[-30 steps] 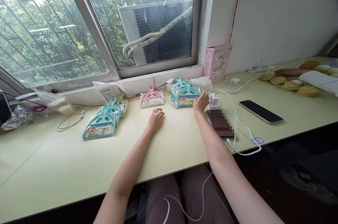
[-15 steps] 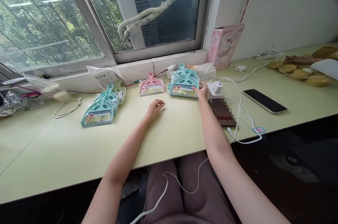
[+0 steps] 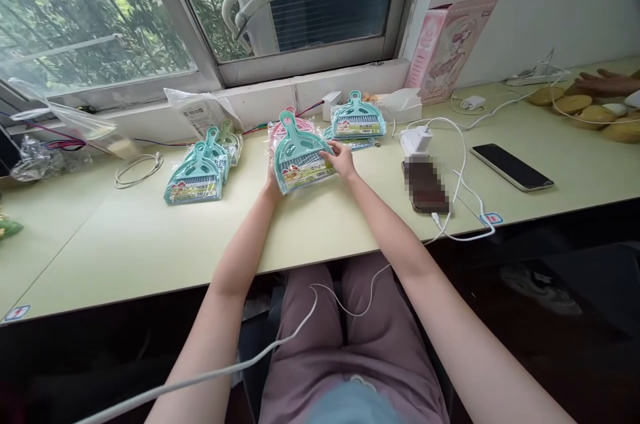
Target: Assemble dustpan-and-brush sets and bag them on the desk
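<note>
A teal mini dustpan-and-brush set in clear wrap (image 3: 300, 156) is held up over the pale green table (image 3: 125, 244). My right hand (image 3: 341, 159) grips its right edge. My left hand (image 3: 273, 179) holds its left edge from behind, mostly hidden by the pack. Behind the pack peeks a pink dustpan set (image 3: 278, 128). A pile of teal sets (image 3: 356, 123) lies to the right near the window ledge. Another pile of teal sets (image 3: 197, 171) lies to the left.
A phone with a charger cable (image 3: 425, 183) lies right of my hands, a second dark phone (image 3: 511, 166) farther right. A white charger plug (image 3: 417, 141), pink box (image 3: 449, 43) and tissue pack (image 3: 399, 103) stand by the wall. Another person's hand (image 3: 603, 83) rests among yellow bowls (image 3: 573, 103) at far right.
My right hand took a teal set off the right pile and brought it to the middle. My left hand rose from the table and took hold of it. The camera tilted down.
</note>
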A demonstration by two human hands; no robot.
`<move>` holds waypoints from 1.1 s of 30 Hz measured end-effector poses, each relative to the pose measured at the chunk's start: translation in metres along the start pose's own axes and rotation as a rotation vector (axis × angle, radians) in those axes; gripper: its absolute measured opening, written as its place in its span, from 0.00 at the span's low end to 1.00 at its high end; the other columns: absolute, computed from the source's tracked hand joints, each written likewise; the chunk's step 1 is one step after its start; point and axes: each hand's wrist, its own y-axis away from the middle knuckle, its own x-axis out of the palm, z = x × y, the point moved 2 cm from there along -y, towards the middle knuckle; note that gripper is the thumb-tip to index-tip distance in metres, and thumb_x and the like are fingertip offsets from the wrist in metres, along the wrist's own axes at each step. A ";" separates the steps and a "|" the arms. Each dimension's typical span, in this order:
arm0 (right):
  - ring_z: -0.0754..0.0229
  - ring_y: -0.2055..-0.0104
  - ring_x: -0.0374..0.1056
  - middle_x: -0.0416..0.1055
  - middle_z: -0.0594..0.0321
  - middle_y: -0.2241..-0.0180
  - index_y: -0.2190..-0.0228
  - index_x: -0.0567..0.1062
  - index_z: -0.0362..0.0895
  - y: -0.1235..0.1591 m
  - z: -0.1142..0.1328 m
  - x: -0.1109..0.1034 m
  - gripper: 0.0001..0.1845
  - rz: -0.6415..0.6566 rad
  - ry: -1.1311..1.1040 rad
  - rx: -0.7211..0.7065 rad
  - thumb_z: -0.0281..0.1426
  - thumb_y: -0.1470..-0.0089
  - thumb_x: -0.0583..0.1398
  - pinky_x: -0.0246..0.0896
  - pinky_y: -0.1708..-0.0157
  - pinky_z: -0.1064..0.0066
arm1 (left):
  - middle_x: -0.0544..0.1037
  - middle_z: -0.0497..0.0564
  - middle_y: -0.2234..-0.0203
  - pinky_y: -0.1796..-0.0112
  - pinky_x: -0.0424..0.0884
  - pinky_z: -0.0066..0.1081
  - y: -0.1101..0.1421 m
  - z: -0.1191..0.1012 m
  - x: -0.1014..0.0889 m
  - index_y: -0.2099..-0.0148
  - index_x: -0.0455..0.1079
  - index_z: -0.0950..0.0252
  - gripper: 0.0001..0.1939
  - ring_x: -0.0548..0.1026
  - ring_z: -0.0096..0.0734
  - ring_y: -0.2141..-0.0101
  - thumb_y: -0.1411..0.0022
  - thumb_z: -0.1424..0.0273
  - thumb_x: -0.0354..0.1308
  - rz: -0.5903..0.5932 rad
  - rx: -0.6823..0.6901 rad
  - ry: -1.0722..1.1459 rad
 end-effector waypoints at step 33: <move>0.54 0.57 0.72 0.79 0.56 0.61 0.65 0.81 0.44 0.030 0.019 0.023 0.11 0.543 1.116 -0.434 0.32 0.38 0.58 0.55 0.53 0.64 | 0.81 0.55 0.57 0.47 0.73 0.42 -0.018 -0.003 -0.058 0.43 0.66 0.63 0.22 0.79 0.38 0.55 0.38 0.66 0.59 -0.402 0.139 0.084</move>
